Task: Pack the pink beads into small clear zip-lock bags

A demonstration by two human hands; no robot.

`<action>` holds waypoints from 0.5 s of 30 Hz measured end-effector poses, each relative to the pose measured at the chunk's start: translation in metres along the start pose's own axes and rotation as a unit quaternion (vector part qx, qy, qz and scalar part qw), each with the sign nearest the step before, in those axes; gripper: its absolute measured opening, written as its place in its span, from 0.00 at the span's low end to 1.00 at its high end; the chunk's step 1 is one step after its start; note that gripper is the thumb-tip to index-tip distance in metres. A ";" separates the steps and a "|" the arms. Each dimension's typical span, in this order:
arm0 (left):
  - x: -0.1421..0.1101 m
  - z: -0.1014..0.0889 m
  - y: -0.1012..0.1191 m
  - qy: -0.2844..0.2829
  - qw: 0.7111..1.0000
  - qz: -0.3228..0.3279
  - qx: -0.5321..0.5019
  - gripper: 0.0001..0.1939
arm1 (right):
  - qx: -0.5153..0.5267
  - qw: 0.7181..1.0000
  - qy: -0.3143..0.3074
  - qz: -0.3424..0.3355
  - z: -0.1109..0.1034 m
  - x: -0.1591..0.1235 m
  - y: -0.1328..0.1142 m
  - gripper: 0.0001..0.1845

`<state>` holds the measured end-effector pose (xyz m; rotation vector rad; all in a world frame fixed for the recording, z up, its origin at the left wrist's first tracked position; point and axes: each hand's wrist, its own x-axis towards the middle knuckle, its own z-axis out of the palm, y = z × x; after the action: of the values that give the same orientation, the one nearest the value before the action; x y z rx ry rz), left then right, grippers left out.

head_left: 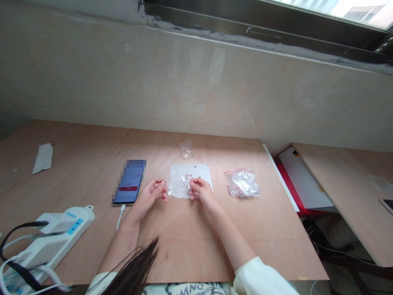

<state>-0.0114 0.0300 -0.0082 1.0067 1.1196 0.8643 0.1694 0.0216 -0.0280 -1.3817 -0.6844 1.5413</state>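
Note:
My left hand (150, 197) and my right hand (200, 192) hover over a white paper sheet (196, 174) on the wooden table. Between them is a small clear plastic bag (186, 182) with pink beads inside. My right fingers pinch its right side, and its left edge seems to run into my left fingertips. Several loose pink beads (192, 172) lie on the paper. To the right, a clear zip bag of pink beads (242, 184) rests on the wood. Behind the paper lies a small clear bag (186, 149).
A smartphone (129, 182) with a white cable lies left of my left hand. A white power strip (61, 233) with tangled cords sits at the front left, and a crumpled white paper (43, 158) lies far left. A tiled wall backs the table. Hair (135, 266) hangs across the lower view.

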 end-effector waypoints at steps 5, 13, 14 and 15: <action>0.006 0.006 -0.002 -0.028 0.999 -0.016 0.001 0.16 | 0.014 1.000 -0.016 0.018 0.000 0.000 0.003 0.15; 0.005 -0.005 0.009 -0.049 0.997 -0.058 0.036 0.17 | 0.008 0.999 -0.030 0.013 -0.002 -0.001 -0.005 0.12; 0.006 -0.006 0.009 -0.051 0.996 -0.063 0.045 0.16 | -0.001 1.000 -0.026 0.002 -0.003 -0.002 -0.007 0.11; 0.007 -0.008 0.010 -0.047 0.996 -0.061 0.054 0.16 | -0.013 1.000 -0.023 -0.012 -0.003 -0.003 -0.009 0.10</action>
<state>-0.0178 0.0409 -0.0021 1.0455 1.1440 0.6586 0.1743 0.0223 -0.0189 -1.3560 -0.7505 1.5548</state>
